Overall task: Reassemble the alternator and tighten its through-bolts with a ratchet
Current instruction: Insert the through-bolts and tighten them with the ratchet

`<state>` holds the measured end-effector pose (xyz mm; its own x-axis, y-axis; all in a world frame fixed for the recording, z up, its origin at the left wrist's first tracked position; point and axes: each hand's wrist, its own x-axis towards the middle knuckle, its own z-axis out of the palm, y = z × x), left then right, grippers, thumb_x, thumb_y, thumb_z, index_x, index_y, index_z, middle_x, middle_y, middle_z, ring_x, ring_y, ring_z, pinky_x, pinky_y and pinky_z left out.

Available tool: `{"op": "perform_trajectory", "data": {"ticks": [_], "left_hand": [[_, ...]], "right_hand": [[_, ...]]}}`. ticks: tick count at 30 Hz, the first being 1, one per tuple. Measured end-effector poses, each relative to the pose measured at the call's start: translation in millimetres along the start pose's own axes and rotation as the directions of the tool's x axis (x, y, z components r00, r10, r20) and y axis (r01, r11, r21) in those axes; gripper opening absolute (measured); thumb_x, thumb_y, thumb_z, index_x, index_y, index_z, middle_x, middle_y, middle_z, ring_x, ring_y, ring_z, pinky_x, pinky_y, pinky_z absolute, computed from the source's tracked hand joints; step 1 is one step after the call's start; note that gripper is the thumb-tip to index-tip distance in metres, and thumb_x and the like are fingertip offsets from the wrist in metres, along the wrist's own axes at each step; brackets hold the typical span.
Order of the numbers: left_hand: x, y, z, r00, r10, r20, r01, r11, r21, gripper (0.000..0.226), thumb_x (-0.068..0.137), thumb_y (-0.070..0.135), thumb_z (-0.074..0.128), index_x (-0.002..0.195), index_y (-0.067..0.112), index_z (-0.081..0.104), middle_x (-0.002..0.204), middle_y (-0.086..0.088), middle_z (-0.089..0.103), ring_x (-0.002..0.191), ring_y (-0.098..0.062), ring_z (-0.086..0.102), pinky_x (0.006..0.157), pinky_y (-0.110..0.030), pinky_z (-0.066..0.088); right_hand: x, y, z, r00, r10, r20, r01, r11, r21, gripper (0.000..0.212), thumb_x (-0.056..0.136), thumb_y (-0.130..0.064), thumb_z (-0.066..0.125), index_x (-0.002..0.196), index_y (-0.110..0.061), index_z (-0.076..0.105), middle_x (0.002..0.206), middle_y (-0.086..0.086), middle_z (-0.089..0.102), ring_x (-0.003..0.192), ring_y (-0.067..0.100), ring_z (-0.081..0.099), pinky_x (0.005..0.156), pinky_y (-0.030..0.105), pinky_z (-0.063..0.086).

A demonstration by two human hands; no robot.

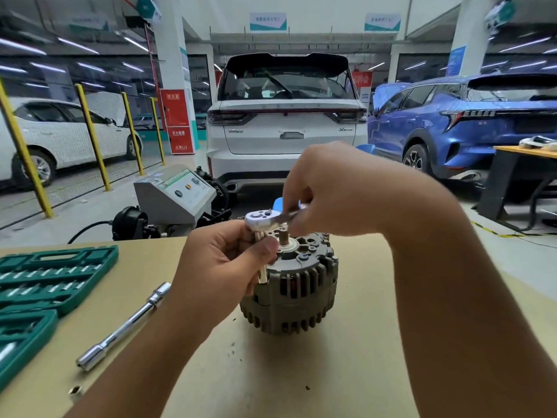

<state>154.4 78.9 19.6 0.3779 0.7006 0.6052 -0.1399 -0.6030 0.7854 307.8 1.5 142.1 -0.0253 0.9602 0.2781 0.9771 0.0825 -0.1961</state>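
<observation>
Two bare hands work over a grey alternator point(291, 292) standing upright on a tan tabletop point(346, 372), its shaft pointing up. The left hand point(217, 267) curls round the chrome extension and socket hanging from the ratchet head point(259, 220), thumb and fingers pinching the shaft at the alternator's left upper edge. The right hand point(334, 191) is curled over the ratchet handle, which runs right from the head and is mostly hidden under the fingers; a bit of blue shows behind it, too little to identify.

On the table to the left lies a loose chrome extension bar point(123, 325), apart from the alternator, and beyond it an open green socket-set case point(51, 285) holding rows of sockets. No brand can be read on the tools or the alternator.

Behind the table stands a grey machine console point(177, 194) with buttons. A white SUV point(286, 122) is parked tail-on; its tailgate lettering is too blurred to read. A blue SUV point(470, 122) stands to the right, a white car point(60, 137) to the left behind yellow posts point(90, 137). A red sign point(176, 120) on the pillar and hanging teal-and-white boards point(267, 22) carry Chinese characters that cannot be made out.
</observation>
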Motion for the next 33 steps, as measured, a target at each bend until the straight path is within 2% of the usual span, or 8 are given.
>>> {"op": "perform_trajectory", "data": {"ticks": [4, 7, 12, 17, 20, 22, 27, 33], "left_hand": [[0.4, -5.1, -0.1, 1.0, 0.003, -0.016, -0.003, 1.0, 0.011, 0.01, 0.087, 0.009, 0.077, 0.083, 0.018, 0.078, 0.057, -0.003, 0.064, 0.044, -0.013, 0.051, 0.043, -0.023, 0.046], [0.9, -0.6, -4.1, 0.998, -0.005, 0.068, 0.007, 0.999, -0.031, 0.003, 0.081, 0.019, 0.075, 0.08, 0.021, 0.077, 0.059, -0.005, 0.064, 0.045, -0.013, 0.052, 0.044, -0.025, 0.046], [2.3, -1.6, 0.5, 1.0, -0.001, 0.022, 0.0, 1.0, 0.02, 0.008, 0.083, 0.034, 0.079, 0.085, 0.027, 0.08, 0.069, -0.016, 0.07, 0.048, -0.023, 0.047, 0.044, -0.037, 0.04], [1.4, 0.2, -1.1, 0.999, -0.023, 0.042, 0.023, 1.0, -0.009, 0.009, 0.081, 0.036, 0.08, 0.087, 0.029, 0.081, 0.07, -0.01, 0.074, 0.051, -0.013, 0.055, 0.047, -0.026, 0.045], [1.8, 0.4, -1.2, 1.0, 0.007, -0.002, -0.007, 0.999, 0.05, 0.014, 0.078, 0.035, 0.083, 0.091, 0.033, 0.081, 0.072, 0.002, 0.076, 0.058, -0.005, 0.063, 0.055, -0.018, 0.05], [1.2, 0.9, -1.4, 0.999, 0.037, -0.025, -0.034, 0.996, 0.076, 0.017, 0.076, 0.027, 0.083, 0.092, 0.035, 0.08, 0.071, 0.006, 0.076, 0.06, -0.002, 0.065, 0.057, -0.018, 0.053], [0.0, 6.1, -4.3, 1.0, -0.03, 0.003, 0.03, 0.999, 0.036, 0.016, 0.073, 0.03, 0.082, 0.088, 0.026, 0.08, 0.073, 0.003, 0.077, 0.062, -0.004, 0.068, 0.056, -0.015, 0.051], [1.9, 9.9, -5.3, 0.997, -0.065, 0.029, 0.062, 0.992, 0.114, 0.022, 0.081, 0.004, 0.084, 0.088, 0.025, 0.081, 0.077, 0.0, 0.078, 0.064, -0.014, 0.072, 0.055, -0.016, 0.052]], "right_hand": [[-9.8, -0.5, -9.2, 0.996, -0.026, 0.087, 0.026, 1.0, -0.002, 0.012, 0.079, -0.028, 0.084, 0.088, -0.032, 0.077, 0.069, -0.014, 0.071, 0.062, 0.002, 0.065, 0.052, 0.021, 0.049], [-1.9, -2.1, -0.4, 1.0, 0.024, 0.016, -0.024, 1.0, 0.003, 0.029, 0.087, -0.01, 0.073, 0.094, -0.037, 0.077, 0.086, -0.013, 0.07, 0.078, 0.009, 0.065, 0.065, 0.028, 0.058], [-2.8, -14.4, 5.0, 0.995, -0.052, 0.081, 0.065, 0.984, -0.168, 0.014, 0.081, -0.028, 0.082, 0.091, -0.024, 0.073, 0.075, -0.008, 0.063, 0.069, 0.013, 0.06, 0.05, 0.025, 0.041], [1.0, -11.0, 7.4, 1.0, -0.001, 0.007, 0.002, 0.998, -0.067, 0.029, 0.089, -0.006, 0.067, 0.087, -0.034, 0.07, 0.089, -0.011, 0.065, 0.084, 0.014, 0.063, 0.073, 0.035, 0.06], [0.8, -13.0, 7.9, 0.999, -0.042, 0.034, 0.046, 0.992, -0.116, 0.008, 0.086, -0.024, 0.078, 0.092, -0.025, 0.074, 0.081, -0.007, 0.064, 0.073, 0.013, 0.061, 0.057, 0.028, 0.053], [-3.8, -12.0, 2.5, 0.995, -0.046, 0.083, 0.057, 0.989, -0.137, 0.016, 0.08, -0.034, 0.084, 0.09, -0.027, 0.074, 0.074, -0.01, 0.063, 0.066, 0.009, 0.059, 0.049, 0.022, 0.042], [3.1, -10.3, 9.2, 1.0, -0.006, 0.02, 0.007, 0.999, -0.042, 0.025, 0.09, -0.009, 0.07, 0.093, -0.034, 0.073, 0.093, -0.008, 0.068, 0.087, 0.016, 0.066, 0.075, 0.035, 0.06], [-3.5, -10.2, 2.0, 0.996, -0.055, 0.076, 0.065, 0.989, -0.132, 0.018, 0.081, -0.024, 0.083, 0.093, -0.033, 0.074, 0.078, -0.012, 0.063, 0.07, 0.01, 0.06, 0.053, 0.025, 0.045]]}}
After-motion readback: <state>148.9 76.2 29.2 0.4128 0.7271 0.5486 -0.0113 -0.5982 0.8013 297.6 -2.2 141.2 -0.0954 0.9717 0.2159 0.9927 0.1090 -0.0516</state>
